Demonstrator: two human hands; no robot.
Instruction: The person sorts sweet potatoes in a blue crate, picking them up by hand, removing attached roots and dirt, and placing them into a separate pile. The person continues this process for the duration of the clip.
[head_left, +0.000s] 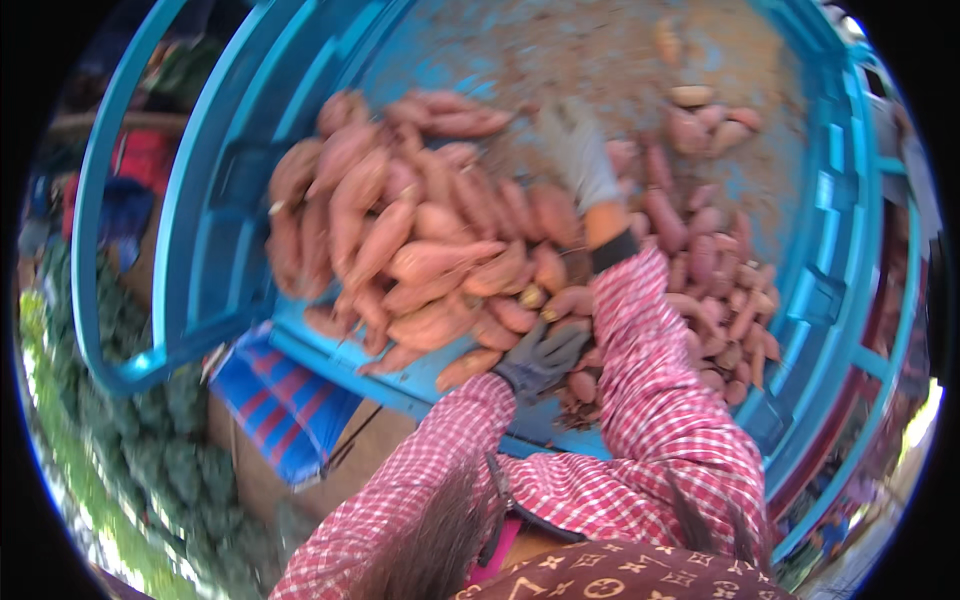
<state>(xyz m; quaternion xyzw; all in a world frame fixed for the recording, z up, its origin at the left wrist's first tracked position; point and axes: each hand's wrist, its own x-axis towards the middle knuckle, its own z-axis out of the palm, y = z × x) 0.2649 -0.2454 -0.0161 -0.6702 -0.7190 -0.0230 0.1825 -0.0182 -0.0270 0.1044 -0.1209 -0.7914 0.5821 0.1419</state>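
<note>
Many pink-skinned sweet potatoes (442, 262) lie heaped in the left and middle of a blue truck bed (480, 67). Close to the bed's near edge, my left hand (544, 360), in a dark grey glove, rests against the heap with its fingers spread; its palm side is hidden. My right hand (574, 146), in a light grey glove and blurred, reaches beyond the heap, over the soil-strewn floor. Whether it holds anything cannot be made out. Smaller sweet potatoes (720, 300) lie to the right of my right forearm, and a few more (712, 127) lie farther back.
Blue slatted side walls (817, 292) rise on the right, with a blue railing (169, 225) at left. A blue and red striped bag (289, 405) hangs below the bed's near-left edge. Dark green leafy produce (176, 465) lies at lower left. Loose dirt (579, 411) sits near the front edge.
</note>
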